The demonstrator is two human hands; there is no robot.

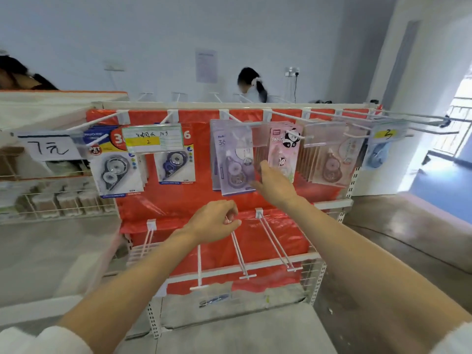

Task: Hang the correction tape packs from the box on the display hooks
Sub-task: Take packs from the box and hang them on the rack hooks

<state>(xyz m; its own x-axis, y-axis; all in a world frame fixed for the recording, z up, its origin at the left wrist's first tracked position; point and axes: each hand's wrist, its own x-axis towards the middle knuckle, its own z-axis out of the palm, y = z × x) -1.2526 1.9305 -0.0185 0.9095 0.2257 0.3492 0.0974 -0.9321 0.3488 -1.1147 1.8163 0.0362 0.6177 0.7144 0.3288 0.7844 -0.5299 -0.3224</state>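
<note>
On the rack's top row, the packs [233,159] hang from white hooks [231,116] against the red backing [255,241]. Your right hand [274,183] reaches up beside the lilac pack, fingers straight and relaxed, holding nothing. Your left hand [214,221] sits lower, fingers curled at the base of a bare lower hook [238,251]; it seems to pinch the wire, though blur leaves that uncertain. No box is in view. Expect each pack to be light: a stiffish card with a clear, slippery blister over the tape. Hold it by the card edges near the top, keeping the hang hole free. Readable writing: "PANDA" on the pink pack [283,152], "36" on the lilac one, "7元" on a paper sign [47,149], and "2" and "3" on yellow tags [148,142].
</note>
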